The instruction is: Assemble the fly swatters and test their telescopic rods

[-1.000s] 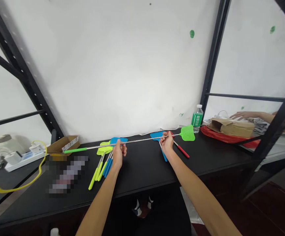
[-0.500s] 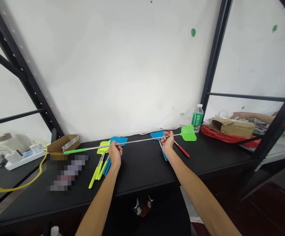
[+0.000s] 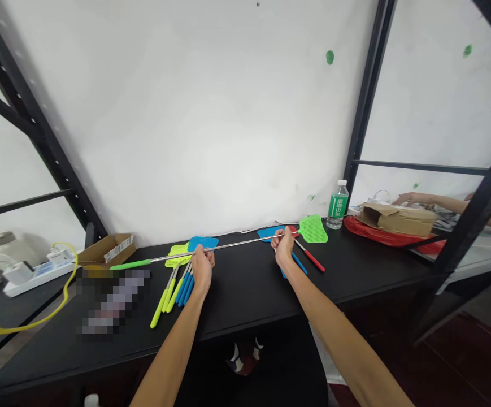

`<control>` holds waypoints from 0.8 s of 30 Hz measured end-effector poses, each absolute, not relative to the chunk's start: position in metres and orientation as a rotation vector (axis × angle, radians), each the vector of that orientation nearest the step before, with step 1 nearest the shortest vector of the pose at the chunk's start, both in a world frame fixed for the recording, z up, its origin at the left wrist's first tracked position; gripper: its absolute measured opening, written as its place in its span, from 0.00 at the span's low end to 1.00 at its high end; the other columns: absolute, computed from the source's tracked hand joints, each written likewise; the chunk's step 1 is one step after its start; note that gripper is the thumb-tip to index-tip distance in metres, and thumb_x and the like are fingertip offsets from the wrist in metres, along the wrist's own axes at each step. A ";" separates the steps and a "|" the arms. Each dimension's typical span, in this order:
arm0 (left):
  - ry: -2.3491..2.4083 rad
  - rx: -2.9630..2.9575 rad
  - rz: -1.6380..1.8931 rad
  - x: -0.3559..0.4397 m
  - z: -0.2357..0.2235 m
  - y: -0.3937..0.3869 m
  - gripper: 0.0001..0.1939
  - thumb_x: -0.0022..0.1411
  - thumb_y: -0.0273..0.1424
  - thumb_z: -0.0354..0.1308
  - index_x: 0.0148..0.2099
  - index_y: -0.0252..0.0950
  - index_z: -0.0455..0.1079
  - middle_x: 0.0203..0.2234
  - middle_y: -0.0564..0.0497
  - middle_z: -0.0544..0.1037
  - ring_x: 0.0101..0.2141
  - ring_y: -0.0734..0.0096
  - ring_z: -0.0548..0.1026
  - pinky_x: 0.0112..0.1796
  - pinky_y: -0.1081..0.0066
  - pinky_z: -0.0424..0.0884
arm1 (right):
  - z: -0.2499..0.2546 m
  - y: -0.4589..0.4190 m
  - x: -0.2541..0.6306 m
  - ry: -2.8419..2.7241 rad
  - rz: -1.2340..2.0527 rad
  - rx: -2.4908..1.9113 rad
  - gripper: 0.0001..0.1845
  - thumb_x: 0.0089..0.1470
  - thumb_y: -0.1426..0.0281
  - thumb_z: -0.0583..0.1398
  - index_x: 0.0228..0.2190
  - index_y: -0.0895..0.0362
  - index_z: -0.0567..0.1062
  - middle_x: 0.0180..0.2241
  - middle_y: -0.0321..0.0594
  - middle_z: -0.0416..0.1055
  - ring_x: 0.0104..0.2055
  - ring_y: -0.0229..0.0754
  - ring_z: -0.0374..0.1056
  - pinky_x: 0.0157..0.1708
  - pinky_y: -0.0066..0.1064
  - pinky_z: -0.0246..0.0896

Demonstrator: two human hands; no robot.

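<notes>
A green fly swatter (image 3: pixel 313 229) with a long extended metal rod is held across the desk by both hands. Its green handle points left and its mesh head right. My left hand (image 3: pixel 203 265) is closed round the rod on the handle side; my right hand (image 3: pixel 284 246) is closed on it near the head. Under and beside my left hand lie several yellow-green swatters (image 3: pixel 169 293) and blue swatters (image 3: pixel 185 289), handles toward me. Behind my right hand are blue swatters (image 3: pixel 266 232) and a red swatter (image 3: pixel 315 260), partly hidden by the hand.
A water bottle (image 3: pixel 337 204) stands at the back right of the black desk (image 3: pixel 245 294). An open cardboard box (image 3: pixel 108 249), a power strip (image 3: pixel 37 277) and a yellow cable (image 3: pixel 68 288) are on the left. Beyond the right rack post, another person's hand (image 3: pixel 415 198) is near a carton (image 3: pixel 402 219).
The swatter's green head has come left, closer to my right hand, so the rod's extended part looks shorter. My left hand has shifted slightly right.
</notes>
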State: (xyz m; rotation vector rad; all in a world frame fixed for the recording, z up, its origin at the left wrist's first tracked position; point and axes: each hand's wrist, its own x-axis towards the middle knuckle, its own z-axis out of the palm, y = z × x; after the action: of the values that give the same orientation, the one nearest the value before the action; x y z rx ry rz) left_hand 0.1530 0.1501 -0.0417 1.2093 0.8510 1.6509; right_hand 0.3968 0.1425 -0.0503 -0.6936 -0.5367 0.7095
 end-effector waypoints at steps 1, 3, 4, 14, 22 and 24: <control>0.824 1.234 1.602 0.155 -0.043 0.150 0.24 0.64 0.44 0.45 0.19 0.40 0.47 0.12 0.59 0.49 0.14 0.81 0.45 0.17 0.75 0.42 | -0.051 0.142 0.394 -0.590 0.733 -0.688 0.26 0.59 0.50 0.50 0.19 0.54 0.65 0.11 0.29 0.51 0.13 0.33 0.48 0.14 0.27 0.44; 0.781 1.270 1.524 0.157 -0.045 0.152 0.25 0.64 0.45 0.44 0.18 0.40 0.48 0.11 0.59 0.48 0.14 0.81 0.45 0.17 0.75 0.42 | -0.052 0.141 0.389 -0.683 0.781 -0.675 0.27 0.59 0.48 0.49 0.21 0.55 0.67 0.12 0.30 0.53 0.13 0.33 0.49 0.15 0.27 0.44; 0.766 1.281 1.500 0.156 -0.046 0.153 0.26 0.65 0.46 0.44 0.18 0.40 0.48 0.11 0.59 0.48 0.14 0.81 0.44 0.17 0.75 0.41 | -0.052 0.141 0.388 -0.717 0.810 -0.666 0.28 0.59 0.47 0.49 0.22 0.56 0.68 0.12 0.30 0.54 0.13 0.33 0.49 0.15 0.27 0.44; 0.863 1.033 1.829 0.137 -0.036 0.163 0.20 0.61 0.39 0.46 0.20 0.41 0.44 0.13 0.60 0.48 0.14 0.81 0.45 0.16 0.75 0.42 | -0.042 0.127 0.400 -0.546 0.978 -0.486 0.27 0.56 0.42 0.52 0.25 0.53 0.63 0.16 0.27 0.49 0.15 0.32 0.46 0.16 0.27 0.46; 0.865 1.035 1.833 0.136 -0.036 0.163 0.18 0.58 0.37 0.46 0.20 0.41 0.44 0.13 0.60 0.47 0.13 0.81 0.45 0.16 0.75 0.42 | -0.040 0.131 0.411 -0.511 0.862 -0.559 0.30 0.61 0.45 0.47 0.19 0.53 0.53 0.15 0.29 0.50 0.15 0.32 0.46 0.15 0.29 0.46; 0.868 1.042 1.813 0.137 -0.036 0.162 0.19 0.59 0.38 0.46 0.20 0.41 0.44 0.12 0.60 0.47 0.13 0.81 0.45 0.16 0.75 0.42 | -0.041 0.133 0.407 -0.540 0.829 -0.596 0.29 0.61 0.46 0.50 0.20 0.53 0.54 0.15 0.29 0.51 0.15 0.32 0.47 0.15 0.28 0.46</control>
State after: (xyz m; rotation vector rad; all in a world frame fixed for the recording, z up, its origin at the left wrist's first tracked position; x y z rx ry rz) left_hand 0.1372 0.1621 -0.0365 1.0416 0.8677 1.8135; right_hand 0.4068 0.1334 -0.0410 -0.5958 -0.5402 0.8289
